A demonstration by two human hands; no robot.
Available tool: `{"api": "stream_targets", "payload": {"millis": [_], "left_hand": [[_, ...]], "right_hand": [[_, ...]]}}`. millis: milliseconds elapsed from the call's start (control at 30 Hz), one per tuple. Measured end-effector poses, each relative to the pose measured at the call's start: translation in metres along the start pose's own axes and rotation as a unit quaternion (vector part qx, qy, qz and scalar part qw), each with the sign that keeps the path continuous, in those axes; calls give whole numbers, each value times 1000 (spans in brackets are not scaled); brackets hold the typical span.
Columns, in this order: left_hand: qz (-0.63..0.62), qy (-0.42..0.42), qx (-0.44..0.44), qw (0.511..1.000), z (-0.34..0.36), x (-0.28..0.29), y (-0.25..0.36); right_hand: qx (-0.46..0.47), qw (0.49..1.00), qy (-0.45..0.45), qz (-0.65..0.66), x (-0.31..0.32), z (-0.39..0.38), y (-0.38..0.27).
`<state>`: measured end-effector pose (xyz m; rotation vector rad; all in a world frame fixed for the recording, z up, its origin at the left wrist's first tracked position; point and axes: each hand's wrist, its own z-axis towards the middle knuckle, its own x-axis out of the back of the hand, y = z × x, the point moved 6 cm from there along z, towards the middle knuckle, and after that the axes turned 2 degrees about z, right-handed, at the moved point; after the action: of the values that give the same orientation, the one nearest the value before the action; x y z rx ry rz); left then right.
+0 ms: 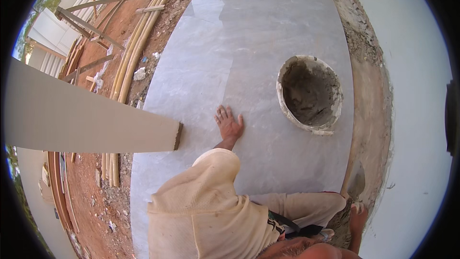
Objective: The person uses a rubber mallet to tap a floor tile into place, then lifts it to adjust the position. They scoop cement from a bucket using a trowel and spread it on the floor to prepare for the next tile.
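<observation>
My left hand lies flat on the grey tiled floor, fingers spread, holding nothing. At the lower right my right hand is closed around the handle of a trowel. The trowel's blade points away from me, over the strip of bare ground between the tiles and the white wall. Most of the handle is hidden in my fist. Ahead and to the right of my left hand stands a round bucket, its rim crusted with dried mortar. Wet grey mortar coats its inside.
A white wall runs along the right. From the left a pale square pillar reaches the tile edge. Beyond the tiles lie bamboo poles, rubble and red soil, with a wooden trestle farther out.
</observation>
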<state>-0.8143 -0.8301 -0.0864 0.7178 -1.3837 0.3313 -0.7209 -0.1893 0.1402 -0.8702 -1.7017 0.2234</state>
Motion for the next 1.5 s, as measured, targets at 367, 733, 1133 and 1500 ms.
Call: {"api": "stream_targets", "payload": {"millis": [367,733,1133,1500], "left_hand": [[12,-7,-2,1000,3,-3,-2],[-4,-21,-2,1000,2,2,4],[0,-3,-4,1000,0,1,0],[-5,3,2,1000,1,-1,-1]], "right_hand": [[17,999,46,-10,5,-5,-8],[0,999,18,32,11,-6,38],[-48,992,12,116,21,-20,56],[65,993,73,-65,31,-11,89]]}}
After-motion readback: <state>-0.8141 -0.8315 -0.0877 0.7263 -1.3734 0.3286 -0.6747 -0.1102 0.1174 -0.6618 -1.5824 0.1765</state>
